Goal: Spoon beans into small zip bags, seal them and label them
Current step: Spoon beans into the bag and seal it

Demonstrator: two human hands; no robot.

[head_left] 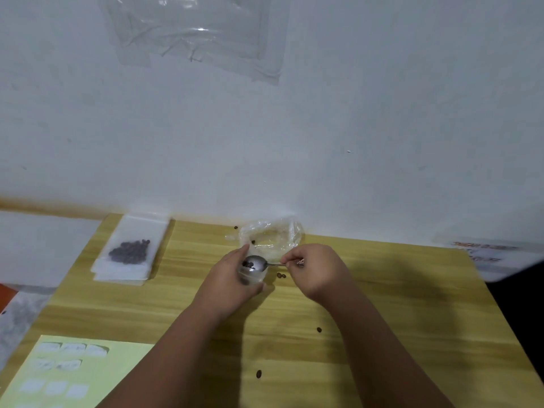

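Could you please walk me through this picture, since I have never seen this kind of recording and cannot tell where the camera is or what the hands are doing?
There is no machine here: a person wears one camera on the head, looking forward and down, so both arms enter from the bottom edge. The left hand holds a small zip bag open above the wooden table. The right hand pinches the handle of a metal spoon, whose bowl carries a few beans over the bag's mouth. Behind them lies a crumpled clear plastic bag, nearly empty. At the far left sits a filled bag of beans on a stack of bags. Near left is a yellow sheet of white labels. Several loose beans lie scattered on the table.
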